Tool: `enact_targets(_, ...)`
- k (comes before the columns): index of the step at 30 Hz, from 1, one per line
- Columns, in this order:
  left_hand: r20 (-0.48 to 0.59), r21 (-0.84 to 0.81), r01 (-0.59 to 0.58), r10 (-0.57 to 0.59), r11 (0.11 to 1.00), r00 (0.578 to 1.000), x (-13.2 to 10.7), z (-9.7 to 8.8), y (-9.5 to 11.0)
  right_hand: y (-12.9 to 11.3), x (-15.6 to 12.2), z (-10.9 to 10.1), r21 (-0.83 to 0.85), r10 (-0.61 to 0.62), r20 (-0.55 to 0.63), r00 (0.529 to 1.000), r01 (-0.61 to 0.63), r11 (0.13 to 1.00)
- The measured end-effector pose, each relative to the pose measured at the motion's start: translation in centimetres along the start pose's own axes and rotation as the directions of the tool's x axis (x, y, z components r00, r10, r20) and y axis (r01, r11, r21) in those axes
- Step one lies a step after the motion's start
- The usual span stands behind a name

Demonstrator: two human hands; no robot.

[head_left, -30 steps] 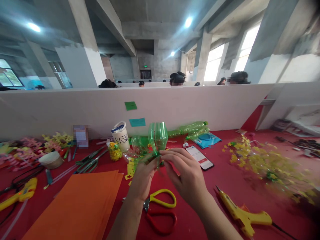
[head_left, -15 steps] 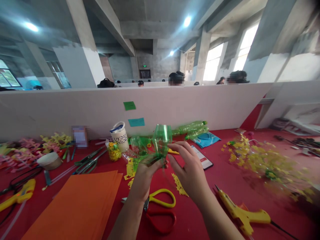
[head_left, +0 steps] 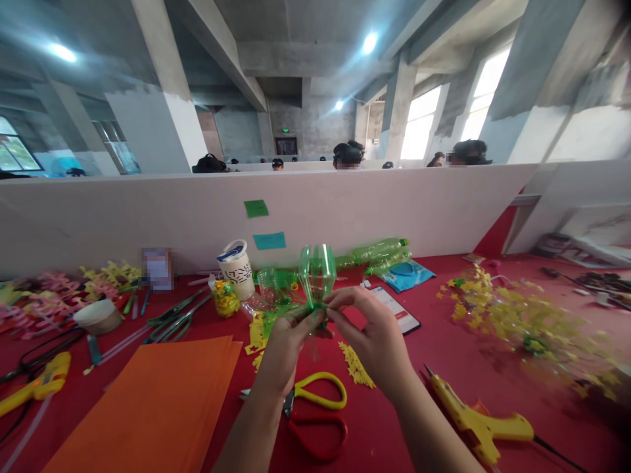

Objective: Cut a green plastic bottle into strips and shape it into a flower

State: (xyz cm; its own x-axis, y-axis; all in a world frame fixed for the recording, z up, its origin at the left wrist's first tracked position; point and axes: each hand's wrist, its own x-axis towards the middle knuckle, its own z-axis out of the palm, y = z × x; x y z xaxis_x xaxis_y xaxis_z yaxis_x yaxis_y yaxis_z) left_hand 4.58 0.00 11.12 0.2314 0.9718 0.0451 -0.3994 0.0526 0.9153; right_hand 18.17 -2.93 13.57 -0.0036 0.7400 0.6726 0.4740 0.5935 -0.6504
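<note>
A clear green plastic bottle piece (head_left: 318,270), cut into upright strips, stands above the table between my hands. My left hand (head_left: 290,334) is closed around its narrow lower end. Thumb and fingertips of my right hand (head_left: 367,323) are pinched together at the right side of that same end, touching the plastic. Below my hands lie scissors (head_left: 318,414) with one yellow and one red handle. Small yellow star cutouts (head_left: 355,364) rest beside my right wrist.
Orange paper sheets (head_left: 148,401) lie at left. Yellow glue guns sit at right (head_left: 480,420) and far left (head_left: 46,381). Green bottles (head_left: 379,253), a white cup (head_left: 236,269) and a phone (head_left: 394,307) stand or lie behind my hands. A yellow star bouquet (head_left: 517,315) is at right.
My right hand has come in from loosely spread fingers to a pinch at the bottle piece's lower end. The piece has turned a little, and its strips now stand visibly apart.
</note>
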Motion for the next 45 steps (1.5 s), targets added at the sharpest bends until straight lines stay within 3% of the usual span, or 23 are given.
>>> enact_targets(6,0.146,-0.153,0.015,0.008,0.988,0.989,0.0,-0.8,0.7,-0.2,-0.2,0.1,-0.102,-0.29,0.098,0.952,0.299,0.949)
enact_targets(11,0.165,-0.199,0.037,-0.004,0.979,0.986,0.1,-1.4,0.7,-0.2,-0.3,0.6,-0.207,-0.372,0.123,0.92,0.391,0.897)
enact_targets(16,0.157,-0.154,0.053,-0.029,0.987,0.987,0.1,-1.4,0.6,0.1,-0.2,0.4,-0.238,-0.335,0.118,0.935,0.354,0.905)
enact_targets(20,0.178,-0.058,0.019,-0.008,0.998,0.984,-0.2,-1.0,1.1,-0.1,-0.2,-0.1,-0.167,-0.272,0.084,0.959,0.282,0.945)
enact_targets(23,0.179,-0.021,-0.005,0.008,1.0,0.984,-0.4,-0.7,1.2,-0.6,-0.3,-0.1,-0.145,-0.322,0.034,0.946,0.324,0.935)
enact_targets(27,0.203,-0.038,-0.037,0.044,0.999,0.978,-0.5,-0.6,0.9,-1.1,-0.4,0.2,-0.159,-0.333,0.081,0.939,0.342,0.926)
enact_targets(34,0.194,-0.121,0.073,-0.049,0.99,0.98,-0.3,-0.9,0.2,-0.7,-0.1,-0.6,-0.248,-0.188,-0.056,0.981,0.169,0.954)
enact_targets(45,0.157,-0.106,0.071,-0.053,0.992,0.986,-0.2,-0.8,-0.4,-0.2,0.0,-0.3,-0.21,-0.009,-0.034,0.999,0.001,0.978)
